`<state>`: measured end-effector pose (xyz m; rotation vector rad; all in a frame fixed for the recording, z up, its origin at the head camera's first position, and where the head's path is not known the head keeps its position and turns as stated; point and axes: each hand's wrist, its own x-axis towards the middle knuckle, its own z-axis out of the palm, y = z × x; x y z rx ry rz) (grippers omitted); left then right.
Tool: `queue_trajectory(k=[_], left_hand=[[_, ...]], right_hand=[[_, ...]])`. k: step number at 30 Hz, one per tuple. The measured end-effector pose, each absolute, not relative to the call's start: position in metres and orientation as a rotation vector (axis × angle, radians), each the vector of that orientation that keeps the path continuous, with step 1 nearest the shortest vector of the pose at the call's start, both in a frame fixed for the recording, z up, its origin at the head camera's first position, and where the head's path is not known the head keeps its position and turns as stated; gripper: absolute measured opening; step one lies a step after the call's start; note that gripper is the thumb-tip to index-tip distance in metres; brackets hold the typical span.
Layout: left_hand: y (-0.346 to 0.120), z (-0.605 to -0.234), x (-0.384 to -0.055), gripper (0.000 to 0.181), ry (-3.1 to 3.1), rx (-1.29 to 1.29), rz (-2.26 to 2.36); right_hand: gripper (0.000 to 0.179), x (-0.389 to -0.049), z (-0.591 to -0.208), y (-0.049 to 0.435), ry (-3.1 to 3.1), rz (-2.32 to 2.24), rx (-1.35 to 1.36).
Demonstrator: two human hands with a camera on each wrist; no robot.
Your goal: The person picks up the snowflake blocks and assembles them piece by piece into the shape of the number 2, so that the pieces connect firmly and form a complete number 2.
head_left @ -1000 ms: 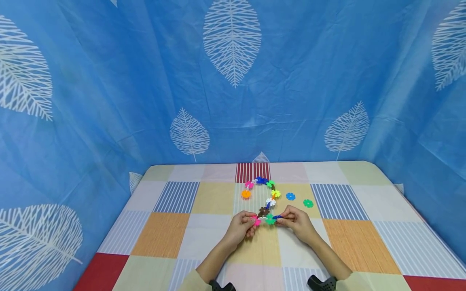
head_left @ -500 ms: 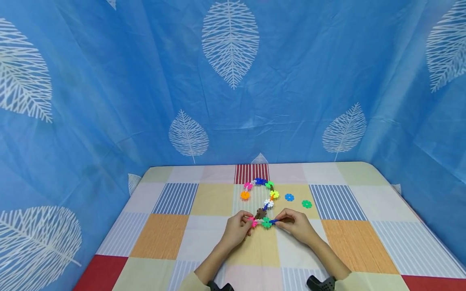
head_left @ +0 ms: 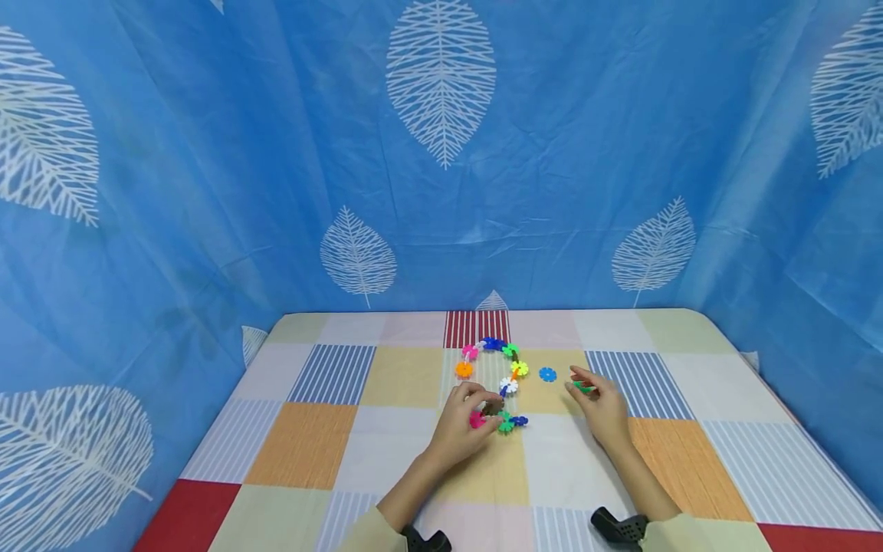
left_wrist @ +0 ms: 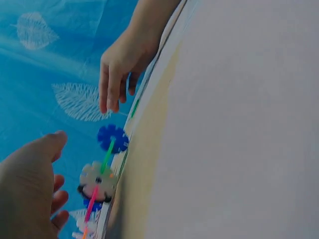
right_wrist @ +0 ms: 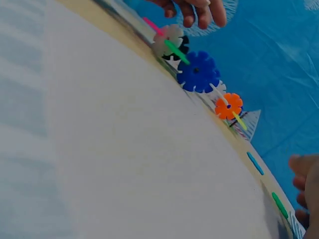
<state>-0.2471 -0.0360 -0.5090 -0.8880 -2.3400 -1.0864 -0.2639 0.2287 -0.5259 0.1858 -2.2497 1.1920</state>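
A curved chain of interlocking plastic snowflake discs lies on the table, from an orange disc (head_left: 464,370) at the far end to a dark blue disc (head_left: 520,421) near me. My left hand (head_left: 461,425) hovers by the chain's near end, around the pink disc (head_left: 477,419) and brown disc (head_left: 493,407); in the left wrist view its thumb and fingers stand apart from the pieces. A loose green disc (head_left: 583,387) lies to the right, partly covered by my right hand (head_left: 608,414). The right wrist view shows that green disc (right_wrist: 279,204) flat on the table, with the fingers beside it, not gripping.
A loose light blue disc (head_left: 548,374) lies between the chain and the green disc. The table (head_left: 386,475) has a patchwork-patterned cover. A blue curtain (head_left: 552,153) with white leaf prints stands behind and on both sides.
My right hand has let go of the dark blue disc and moved right to the loose green one. My left hand has loosened from the pink disc and shifted slightly right over the chain.
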Motion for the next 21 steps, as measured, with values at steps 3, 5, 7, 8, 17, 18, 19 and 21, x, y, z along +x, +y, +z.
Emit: queue_trajectory(k=[3, 5, 7, 8, 17, 18, 19, 21], left_hand=[[-0.024, -0.509, -0.249, 0.025, -2.314, -0.962, -0.973], [-0.018, -0.512, -0.250, 0.025, -2.314, -0.983, -0.893], [-0.014, -0.514, -0.252, 0.023, -2.323, -0.986, -0.833], [-0.013, -0.516, -0.253, 0.021, -2.330, -0.985, -0.812], [-0.008, -0.523, -0.259, 0.011, -2.362, -0.947, -0.953], [-0.007, -0.523, -0.259, 0.012, -2.362, -0.935, -0.991], [-0.007, -0.523, -0.259, 0.012, -2.359, -0.921, -1.037], [-0.007, -0.524, -0.260, 0.012, -2.339, -0.898, -1.100]], right_hand=[[0.038, -0.266, -0.528, 0.235, -2.333, 1.050, 0.050], [0.040, -0.267, -0.530, 0.237, -2.399, 1.008, 0.007], [0.039, -0.267, -0.530, 0.238, -2.465, 0.969, -0.014], [0.038, -0.267, -0.530, 0.238, -2.489, 0.954, -0.022], [0.027, -0.267, -0.529, 0.239, -2.444, 0.955, 0.036], [0.025, -0.266, -0.530, 0.239, -2.431, 1.002, 0.061], [0.025, -0.263, -0.527, 0.236, -2.412, 1.086, 0.091], [0.024, -0.260, -0.526, 0.230, -2.367, 1.339, 0.172]])
